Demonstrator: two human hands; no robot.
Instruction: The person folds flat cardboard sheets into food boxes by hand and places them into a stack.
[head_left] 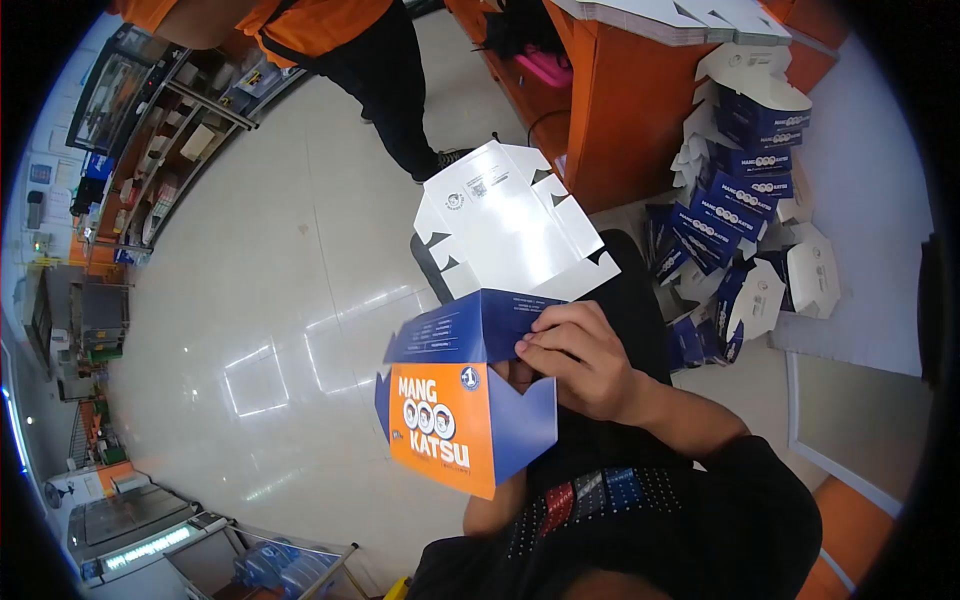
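Note:
A partly folded cardboard takeout box (440,415), blue with an orange "Mang Katsu" panel, is held up in front of my body. My right hand (578,360) pinches the edge of its raised blue flap, fingers curled over near the open top. My left forearm (492,508) runs up behind the orange panel. The box hides my left hand almost wholly, so its grip cannot be made out. Just beyond the box, an unfolded box blank (510,225) lies white side up over my leg, with cut tabs and small print showing.
At right, a heap of folded blue boxes (735,205) lies beside an orange counter (630,110) with flat white blanks (690,20) stacked on top. Another person in black trousers (375,80) stands ahead. Shelves (180,150) line the left; a rack with water bottles (285,565) stands lower left.

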